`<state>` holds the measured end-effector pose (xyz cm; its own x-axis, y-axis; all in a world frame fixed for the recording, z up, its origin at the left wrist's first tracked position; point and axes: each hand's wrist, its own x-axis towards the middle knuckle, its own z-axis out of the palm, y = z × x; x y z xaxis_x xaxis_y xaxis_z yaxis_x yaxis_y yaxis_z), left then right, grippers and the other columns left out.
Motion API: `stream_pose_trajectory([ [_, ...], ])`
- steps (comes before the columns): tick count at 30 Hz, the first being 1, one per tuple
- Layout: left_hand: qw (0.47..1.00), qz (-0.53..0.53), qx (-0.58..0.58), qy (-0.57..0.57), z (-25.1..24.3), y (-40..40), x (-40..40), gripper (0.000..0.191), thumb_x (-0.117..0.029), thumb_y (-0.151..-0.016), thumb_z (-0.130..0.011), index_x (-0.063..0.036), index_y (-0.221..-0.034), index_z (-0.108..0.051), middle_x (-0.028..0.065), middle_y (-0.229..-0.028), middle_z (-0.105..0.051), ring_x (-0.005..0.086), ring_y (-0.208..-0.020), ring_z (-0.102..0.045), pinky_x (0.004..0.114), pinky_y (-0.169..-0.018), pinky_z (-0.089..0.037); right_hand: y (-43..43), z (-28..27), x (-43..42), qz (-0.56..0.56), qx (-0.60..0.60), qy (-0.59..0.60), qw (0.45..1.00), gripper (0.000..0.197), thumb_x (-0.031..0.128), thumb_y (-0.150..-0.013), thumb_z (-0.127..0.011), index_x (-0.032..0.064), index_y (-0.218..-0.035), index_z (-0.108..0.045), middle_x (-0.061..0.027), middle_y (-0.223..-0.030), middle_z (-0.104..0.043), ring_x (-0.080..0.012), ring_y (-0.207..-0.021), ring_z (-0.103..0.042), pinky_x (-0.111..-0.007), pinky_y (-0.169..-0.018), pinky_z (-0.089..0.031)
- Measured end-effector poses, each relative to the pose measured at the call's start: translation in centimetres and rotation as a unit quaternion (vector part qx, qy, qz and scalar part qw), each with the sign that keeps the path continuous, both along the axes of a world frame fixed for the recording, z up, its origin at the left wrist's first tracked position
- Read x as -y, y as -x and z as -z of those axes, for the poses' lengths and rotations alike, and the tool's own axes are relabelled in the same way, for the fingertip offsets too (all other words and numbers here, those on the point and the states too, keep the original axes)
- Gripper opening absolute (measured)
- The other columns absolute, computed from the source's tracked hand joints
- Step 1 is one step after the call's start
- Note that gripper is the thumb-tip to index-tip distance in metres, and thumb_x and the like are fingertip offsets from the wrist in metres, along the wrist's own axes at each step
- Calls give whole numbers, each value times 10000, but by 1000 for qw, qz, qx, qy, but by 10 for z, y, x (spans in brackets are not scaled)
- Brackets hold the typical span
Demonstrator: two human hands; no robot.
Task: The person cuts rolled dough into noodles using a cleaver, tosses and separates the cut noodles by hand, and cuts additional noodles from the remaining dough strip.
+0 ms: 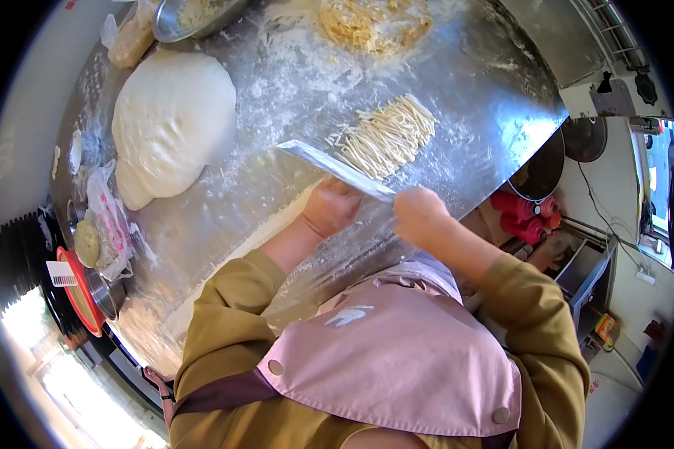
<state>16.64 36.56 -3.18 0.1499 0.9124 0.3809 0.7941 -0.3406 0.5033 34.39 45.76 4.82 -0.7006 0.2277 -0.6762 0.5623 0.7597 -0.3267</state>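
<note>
My right hand (pixel 418 216) is closed on the handle end of a wide-bladed kitchen knife (pixel 334 168). The blade reaches up and left across the floured metal table, beside a row of cut noodles (pixel 390 137). Behind the blade, on the side nearer to me, is my left hand (pixel 332 206), its fingers curled near the edge of a long flat strip of dough (pixel 275 227). The blade hides part of its fingertips, and whether they hold the dough is unclear. A large smooth mass of white dough (pixel 171 123) lies to the left.
Yellowish, floured dough (pixel 376 22) lies at the far side. A metal bowl (pixel 171 25) and a plastic bag (pixel 129 45) stand at the far left. Nearer on the left are another plastic bag (pixel 109 224) and a red-rimmed container (pixel 78 297). The table's edge (pixel 519 168) slants down at the right.
</note>
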Motion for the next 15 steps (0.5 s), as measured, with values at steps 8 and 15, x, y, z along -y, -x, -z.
stream_pose_trajectory([
  [8,1000,-3,19,18,0,0,3,335,-37,-675,-598,-80,-1001,-667,99,-993,-636,299,-950,-604,370,-838,-498,-6,-24,4,192,-44,-29,980,207,178,-751,-572,-1,-737,-675,-172,-688,-631,-343,-700,-644,-424,-668,-516],
  [15,1000,0,-5,13,1,1,4,232,-21,-676,-669,-65,-903,-691,90,-917,-662,279,-867,-632,361,-772,-520,6,-23,2,110,74,31,991,187,127,-742,-575,20,-837,-696,-202,-852,-663,-344,-858,-653,-400,-766,-523],
])
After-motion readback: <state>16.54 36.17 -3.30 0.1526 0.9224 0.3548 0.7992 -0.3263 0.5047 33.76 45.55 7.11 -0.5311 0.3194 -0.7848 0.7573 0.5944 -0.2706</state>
